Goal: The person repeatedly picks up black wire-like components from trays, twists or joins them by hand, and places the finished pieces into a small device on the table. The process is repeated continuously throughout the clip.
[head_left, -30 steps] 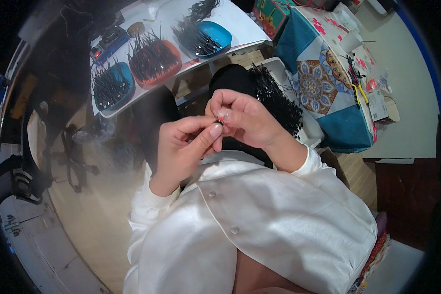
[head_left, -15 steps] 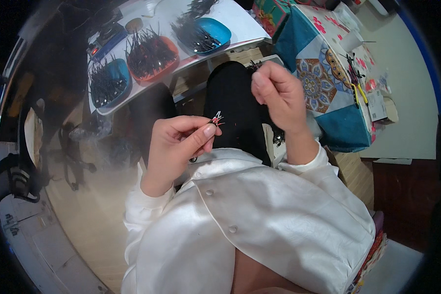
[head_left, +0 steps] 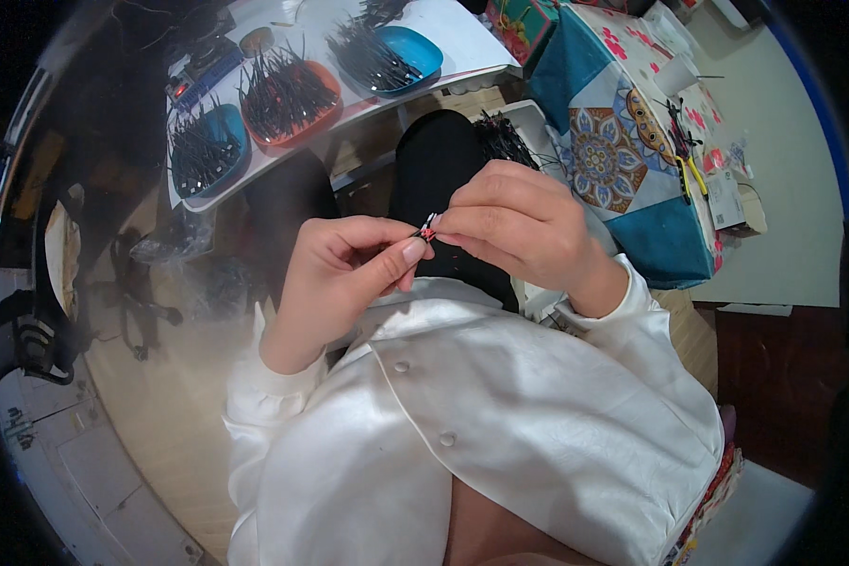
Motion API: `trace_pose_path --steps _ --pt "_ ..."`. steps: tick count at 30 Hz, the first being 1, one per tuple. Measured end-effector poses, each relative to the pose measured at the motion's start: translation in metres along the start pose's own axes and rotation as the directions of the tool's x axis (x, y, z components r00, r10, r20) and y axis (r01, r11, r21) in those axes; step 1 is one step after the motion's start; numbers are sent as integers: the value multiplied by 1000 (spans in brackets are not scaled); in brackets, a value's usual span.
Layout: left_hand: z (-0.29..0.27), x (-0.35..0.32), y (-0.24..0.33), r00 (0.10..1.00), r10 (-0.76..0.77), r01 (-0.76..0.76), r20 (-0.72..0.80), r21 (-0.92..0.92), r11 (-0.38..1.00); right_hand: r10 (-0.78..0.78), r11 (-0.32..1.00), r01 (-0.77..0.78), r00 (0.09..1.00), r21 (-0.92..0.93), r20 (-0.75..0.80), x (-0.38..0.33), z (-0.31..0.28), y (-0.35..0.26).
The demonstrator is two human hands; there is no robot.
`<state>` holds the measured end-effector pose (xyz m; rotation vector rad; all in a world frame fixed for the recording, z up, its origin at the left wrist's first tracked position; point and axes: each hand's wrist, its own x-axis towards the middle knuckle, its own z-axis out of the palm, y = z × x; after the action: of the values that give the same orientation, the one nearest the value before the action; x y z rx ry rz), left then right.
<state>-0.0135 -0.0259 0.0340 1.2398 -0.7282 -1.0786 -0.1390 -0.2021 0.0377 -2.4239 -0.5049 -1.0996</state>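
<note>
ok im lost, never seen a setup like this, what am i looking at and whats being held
No machine here, just a person's two bare hands, seen from above by a wide camera on their head, so straight edges bend. The left hand pinches a small bunch of red, white and black strands. The right hand has its fingers at the bunch; whether they grip it is too small to tell. Beyond, a white table bears a blue tray, an orange tray and another blue tray, all holding thin black pieces.
</note>
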Motion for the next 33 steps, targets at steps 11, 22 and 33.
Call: trace_pose_path --steps 11,22,33 --pt "-1 12 -13 511 625 -610 590 761 -219 620 -274 -691 405 669 672 -23 8 -2" --pt "-7 4 -16 973 227 -226 31 293 929 221 973 -226 972 53 81 -11 -9 -6" --pt "-5 1 -18 800 544 -536 252 708 460 399 869 -449 884 206 244 -6 -4 -13"
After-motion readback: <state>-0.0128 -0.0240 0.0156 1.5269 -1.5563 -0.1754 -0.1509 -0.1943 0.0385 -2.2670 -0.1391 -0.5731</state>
